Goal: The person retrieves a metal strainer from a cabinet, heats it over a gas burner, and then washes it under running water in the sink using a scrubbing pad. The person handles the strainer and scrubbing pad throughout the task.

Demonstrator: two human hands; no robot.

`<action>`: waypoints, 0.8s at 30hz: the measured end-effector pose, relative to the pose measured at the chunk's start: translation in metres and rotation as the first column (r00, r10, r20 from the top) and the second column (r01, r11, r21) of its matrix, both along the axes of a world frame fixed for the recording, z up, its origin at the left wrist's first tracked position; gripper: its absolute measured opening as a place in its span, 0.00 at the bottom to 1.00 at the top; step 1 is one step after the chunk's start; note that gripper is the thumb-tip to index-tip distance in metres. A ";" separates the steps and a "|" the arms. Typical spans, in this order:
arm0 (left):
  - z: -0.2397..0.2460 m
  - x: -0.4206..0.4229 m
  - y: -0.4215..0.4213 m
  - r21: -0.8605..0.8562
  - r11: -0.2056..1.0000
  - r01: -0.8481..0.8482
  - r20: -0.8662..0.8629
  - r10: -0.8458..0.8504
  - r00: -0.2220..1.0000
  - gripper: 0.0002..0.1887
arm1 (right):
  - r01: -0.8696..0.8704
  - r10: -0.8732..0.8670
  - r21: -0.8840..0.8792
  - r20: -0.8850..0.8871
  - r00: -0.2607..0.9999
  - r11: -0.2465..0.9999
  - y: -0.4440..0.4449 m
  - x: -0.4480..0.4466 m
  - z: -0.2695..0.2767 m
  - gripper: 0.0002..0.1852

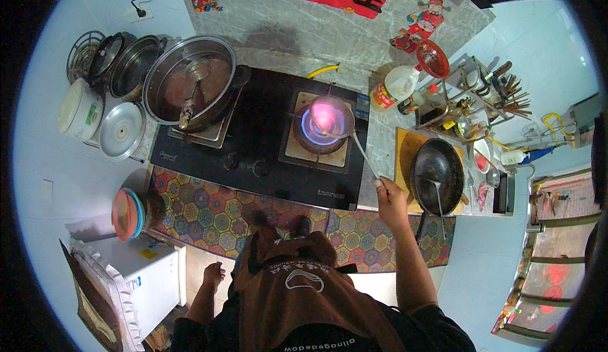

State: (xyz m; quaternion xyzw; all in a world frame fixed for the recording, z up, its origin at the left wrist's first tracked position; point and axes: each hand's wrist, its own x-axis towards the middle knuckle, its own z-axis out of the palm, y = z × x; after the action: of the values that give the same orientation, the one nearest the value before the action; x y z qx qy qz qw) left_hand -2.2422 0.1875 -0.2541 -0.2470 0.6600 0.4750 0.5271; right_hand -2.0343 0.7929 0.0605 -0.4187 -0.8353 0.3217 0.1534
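Note:
My right hand (393, 201) grips the handle of a long-handled metal scoop (365, 152). I cannot tell whether it is a ladle or a fine strainer. Its round bowl sits over the lit right burner (311, 136) of a black gas hob (266, 128). Blue flame rings the burner, and a pink glow shows at the bowl. By my left side hangs my left hand (214, 276), fingers curled, with nothing visible in it. On the hob's left burner stands a large metal pot (164, 102) of brownish contents, with a ladle (187, 109) resting in it.
Right of the hob, a black wok (430, 162) with a spatula (437, 195) rests on a wooden board (403, 147). Behind it stand an oil jug (396, 86), a red funnel (433, 59) and a metal rack (427, 119). Pans (135, 69) and a lid (121, 131) crowd the left.

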 end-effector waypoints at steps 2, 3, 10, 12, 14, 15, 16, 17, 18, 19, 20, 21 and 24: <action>0.005 0.001 0.004 -0.016 1.000 0.004 0.004 -0.004 1.000 0.18 | 0.036 -0.058 -0.246 -0.082 0.995 0.969 -0.003 0.001 -0.010 0.15; 0.005 0.000 0.002 0.018 0.999 -0.038 0.064 0.037 0.997 0.18 | 0.049 -0.121 -0.413 -0.149 0.981 0.910 -0.005 0.002 -0.018 0.15; -0.021 -0.002 -0.011 0.081 0.983 -0.163 0.227 0.141 0.964 0.17 | -0.097 -0.526 -0.935 -0.275 0.805 0.340 -0.039 -0.032 -0.013 0.15; -0.020 -0.001 -0.008 0.065 0.982 -0.178 0.202 0.162 0.966 0.16 | -0.145 -0.576 -0.961 -0.259 0.775 0.237 -0.046 -0.040 -0.012 0.15; -0.023 -0.009 -0.023 0.180 0.939 -0.294 0.366 0.214 0.906 0.15 | -0.150 -0.572 -0.958 -0.268 0.775 0.246 -0.050 -0.044 -0.017 0.15; -0.025 -0.015 -0.025 0.231 0.906 -0.354 0.451 0.223 0.864 0.15 | -0.149 -0.571 -0.955 -0.274 0.774 0.256 -0.050 -0.044 -0.019 0.15; -0.024 -0.009 -0.012 0.044 0.971 -0.237 0.257 0.218 0.942 0.14 | -0.147 -0.567 -0.952 -0.279 0.775 0.268 -0.049 -0.043 -0.021 0.15; -0.019 -0.005 -0.005 0.067 0.971 -0.229 0.234 0.207 0.950 0.14 | -0.145 -0.563 -0.949 -0.284 0.776 0.279 -0.049 -0.043 -0.023 0.15; -0.016 -0.003 -0.009 0.082 0.971 -0.224 0.200 0.204 0.958 0.13 | -0.152 -0.559 -0.948 -0.289 0.777 0.278 -0.049 -0.043 -0.024 0.15; -0.013 -0.003 -0.013 0.096 0.971 -0.219 0.165 0.201 0.966 0.13 | -0.164 -0.563 -0.948 -0.296 0.772 0.273 -0.048 -0.043 -0.026 0.15; -0.013 -0.011 -0.014 0.104 0.957 -0.273 0.271 0.236 0.933 0.14 | -0.176 -0.567 -0.947 -0.303 0.766 0.268 -0.047 -0.043 -0.029 0.15; -0.011 -0.011 -0.013 0.096 0.963 -0.250 0.238 0.222 0.945 0.15 | -0.185 -0.568 -0.946 -0.310 0.763 0.267 -0.045 -0.043 -0.031 0.15; -0.002 -0.001 -0.001 -0.063 0.998 -0.027 0.025 0.029 0.999 0.17 | -0.149 -0.612 -0.955 -0.280 0.740 0.256 -0.043 -0.042 -0.033 0.15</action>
State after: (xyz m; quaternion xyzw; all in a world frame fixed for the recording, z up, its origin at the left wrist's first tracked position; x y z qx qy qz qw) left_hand -2.2432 0.1861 -0.2559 -0.2787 0.6644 0.4579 0.5208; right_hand -2.0766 0.7495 0.0274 -0.4227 -0.2985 0.8353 0.1859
